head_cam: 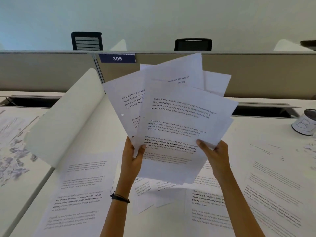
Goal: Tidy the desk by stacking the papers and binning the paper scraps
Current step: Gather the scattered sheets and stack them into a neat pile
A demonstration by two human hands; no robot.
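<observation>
I hold a fanned bunch of printed papers (172, 106) up above the white desk (248, 130). My left hand (132, 156) grips its lower left edge and my right hand (214, 154) grips its lower right edge. More printed sheets lie loose on the desk: one at the lower left (77, 194), some under my arms (205, 202) and one at the right (277, 189). One sheet (68, 117) at the left curls upward. A heap of paper scraps (13, 161) lies at the far left, and a few scraps (309, 147) sit near the right edge.
A small white-wrapped bin (305, 123) stands at the right edge of the desk. A beige partition (51, 71) with a "305" label (117, 58) runs along the back, with cable slots below it. Two black chairs (87, 41) show beyond it.
</observation>
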